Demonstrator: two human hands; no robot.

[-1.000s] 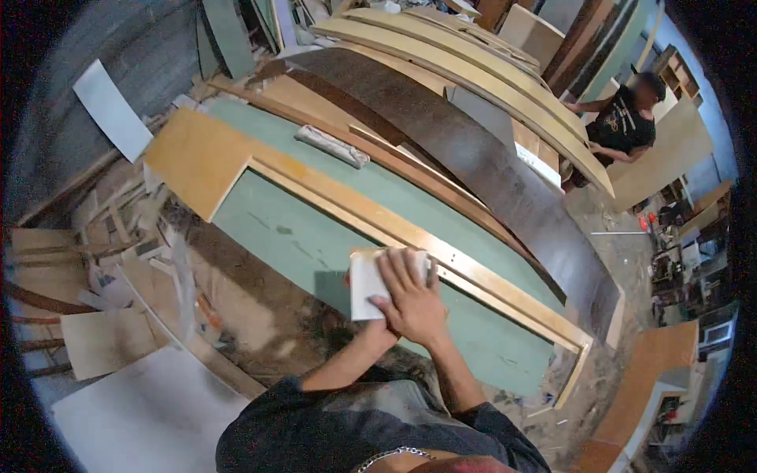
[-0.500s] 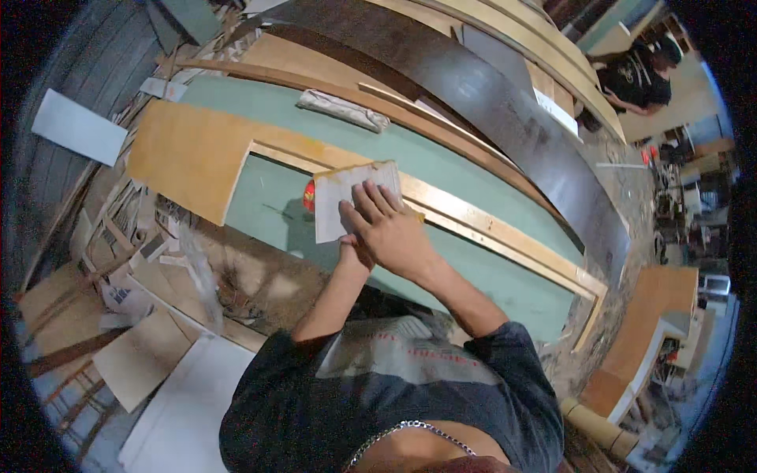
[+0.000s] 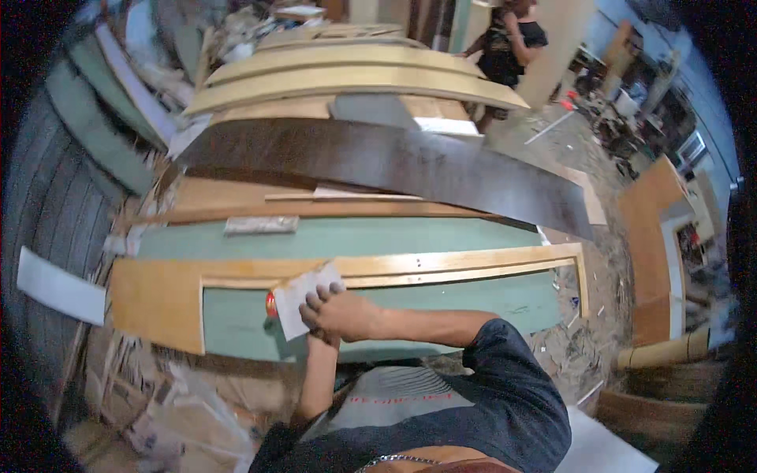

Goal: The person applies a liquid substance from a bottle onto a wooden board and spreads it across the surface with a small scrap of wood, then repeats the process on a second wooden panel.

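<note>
A pale rectangular piece (image 3: 290,306), like a small board or stiff sheet, is held tilted over the work surface, with a brownish smear along its upper edge. My right hand (image 3: 335,314) rests on its right side, fingers bent over it and slightly blurred. Below that, my left hand (image 3: 325,342) reaches up to the lower edge of the piece; its fingers are hidden. A red object (image 3: 270,304) pokes out at the left of the piece, mostly covered. Behind lies a yellowish wooden frame (image 3: 154,303) with a wide left end and a long narrow rail, on a green board (image 3: 441,311).
A wrapped pale bar (image 3: 261,225) lies on the green board's far part. Beyond it stretch a dark curved panel (image 3: 339,154) and long cream curved strips (image 3: 355,79). Another person (image 3: 509,47) stands at the far right. Scraps and plastic (image 3: 197,406) litter the near left.
The view has turned and lifted, so the boards now run level and more of the far side shows. My right hand's fingers have gone from spread flat to bent on the pale piece.
</note>
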